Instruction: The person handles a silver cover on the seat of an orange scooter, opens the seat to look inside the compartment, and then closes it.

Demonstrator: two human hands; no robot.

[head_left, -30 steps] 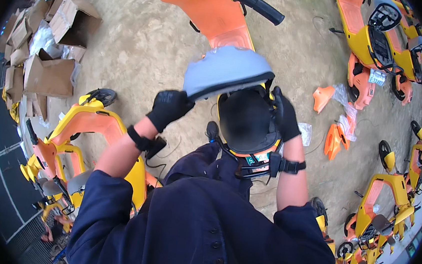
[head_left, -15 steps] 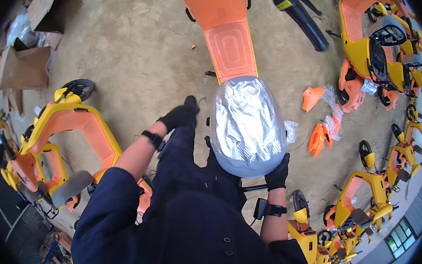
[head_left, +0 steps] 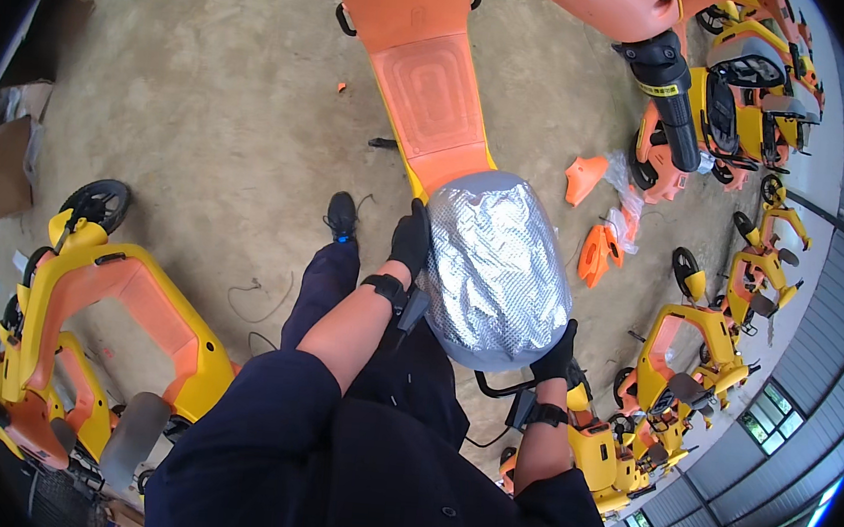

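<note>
A scooter seat [head_left: 495,270] with a silver, crinkled foil cover and grey edges lies in front of me, on a yellow and orange scooter [head_left: 435,94]. My left hand [head_left: 410,237], in a black glove, presses against the seat's left side near its front, fingers close together and partly hidden. At the seat's rear right corner, my black-gloved right hand [head_left: 556,354] is closed around the end of a black grab rail [head_left: 500,386]; some of its fingers are out of sight. A black handlebar grip [head_left: 677,125] sticks out at the scooter's front right.
Loose orange panels [head_left: 598,254] and clear plastic wrap [head_left: 624,186] lie on the concrete floor to the right. Parked yellow scooters [head_left: 680,356] line the right side; another scooter [head_left: 127,308] stands at left. A cardboard box [head_left: 0,171] is at the far left.
My left hand has swung right, from over my leg to the seat's left side. My left foot now shows out to the left. The scooter's handlebar has turned and come lower in view.
</note>
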